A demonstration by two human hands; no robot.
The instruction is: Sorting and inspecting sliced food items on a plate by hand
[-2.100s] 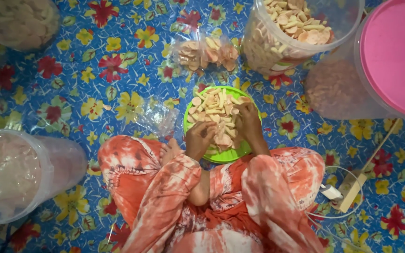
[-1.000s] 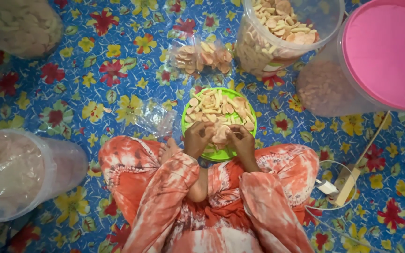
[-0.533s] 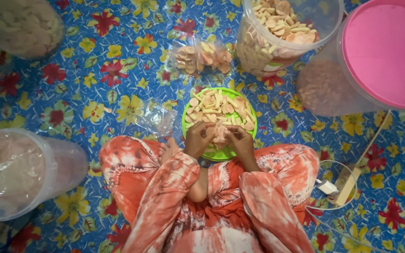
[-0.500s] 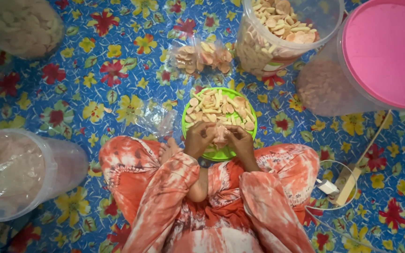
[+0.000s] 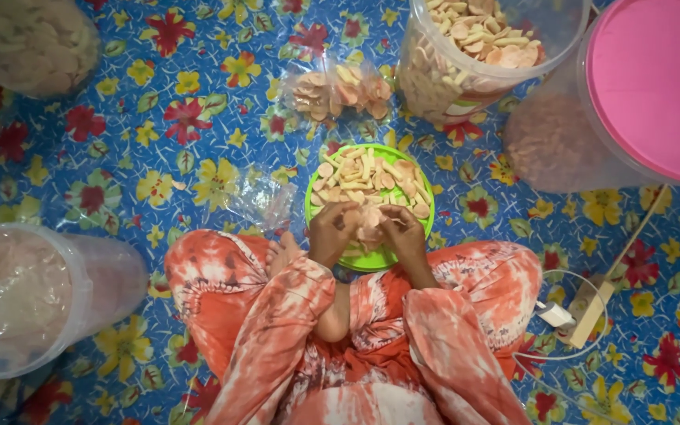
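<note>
A round green plate [image 5: 425, 186] lies on the flowered blue floor cloth just in front of my crossed legs, heaped with pale round and stick-shaped crackers [image 5: 367, 177]. My left hand [image 5: 332, 233] and my right hand [image 5: 403, 233] meet over the near edge of the plate. Between them they pinch a small stack of pinkish round crackers [image 5: 368, 223], fingers curled around it.
An open clear tub of crackers [image 5: 474, 47] stands beyond the plate, a pink-lidded tub [image 5: 647, 86] at far right. A small clear bag of crackers [image 5: 340, 88] and an empty bag [image 5: 257, 201] lie nearby. Tubs sit left [image 5: 33, 291] and top left [image 5: 29, 39]. A white cable and wooden stick [image 5: 592, 315] lie right.
My right hand has come in from the plate's right side to meet the left hand. Both now hold a small stack of crackers together at the plate's near edge.
</note>
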